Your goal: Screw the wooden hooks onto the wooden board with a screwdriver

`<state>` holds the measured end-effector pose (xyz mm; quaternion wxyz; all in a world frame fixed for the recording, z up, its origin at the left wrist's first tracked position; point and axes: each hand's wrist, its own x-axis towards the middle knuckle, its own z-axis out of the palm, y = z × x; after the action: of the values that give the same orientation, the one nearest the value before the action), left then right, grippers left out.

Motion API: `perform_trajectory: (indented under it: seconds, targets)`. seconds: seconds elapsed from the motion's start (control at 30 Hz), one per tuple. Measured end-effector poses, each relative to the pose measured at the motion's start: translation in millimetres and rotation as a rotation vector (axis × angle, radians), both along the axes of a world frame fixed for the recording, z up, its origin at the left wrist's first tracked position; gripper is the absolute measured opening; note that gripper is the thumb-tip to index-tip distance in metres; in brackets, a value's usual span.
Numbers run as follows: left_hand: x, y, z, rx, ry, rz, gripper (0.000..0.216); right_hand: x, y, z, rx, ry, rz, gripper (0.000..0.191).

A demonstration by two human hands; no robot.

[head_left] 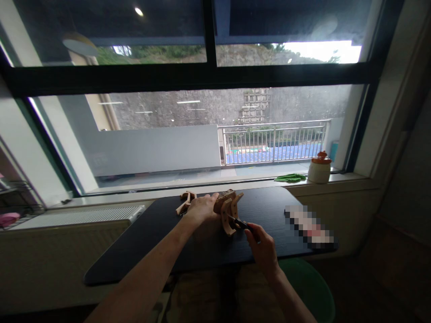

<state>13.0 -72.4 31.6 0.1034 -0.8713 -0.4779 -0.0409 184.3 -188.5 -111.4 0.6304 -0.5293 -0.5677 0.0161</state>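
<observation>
A small wooden model (229,207) built of flat curved pieces stands on the black table (141,244). My left hand (201,207) rests on its left side, fingers curled over it and holding it steady. My right hand (262,247) is closed round the dark handle of a thin screwdriver (239,223), whose tip touches the lower front of the model. Loose wooden pieces (186,201) lie just left of my left hand.
A white jar with an orange lid (319,168) and a green cloth (290,178) sit on the window sill at the right. A blurred-out object (310,228) lies on the table's right end. A green stool (310,287) stands below. A radiator (77,216) is at the left.
</observation>
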Motion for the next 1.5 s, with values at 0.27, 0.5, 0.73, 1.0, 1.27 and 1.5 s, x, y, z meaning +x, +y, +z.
perform_trajectory:
  seconds: [0.27, 0.5, 0.73, 1.0, 1.27, 1.5]
  targets:
    - [0, 0, -0.9, 0.017, 0.008, -0.004, 0.066, -3, -1, 1.8, 0.019, 0.021, 0.007, 0.019]
    - [-1, 2, -2.3, 0.022, 0.009, -0.019, 0.065, -2, -1, -0.6, -0.004, 0.016, -0.008, 0.021]
    - [-1, 4, -2.7, 0.011, 0.012, -0.017, 0.068, -2, -3, 2.1, -0.053, -0.044, -0.006, 0.02]
    - [-1, 1, -1.6, 0.011, 0.001, -0.014, 0.067, -4, -5, 7.4, -0.041, -0.108, 0.041, 0.021]
    - [0, 0, -1.1, 0.002, -0.006, -0.003, 0.068, -4, -3, 3.9, -0.117, -0.132, -0.007, 0.026]
    - [1, -4, 1.9, -0.004, -0.002, 0.013, 0.067, -6, -3, 9.5, -0.18, -0.211, -0.033, 0.026]
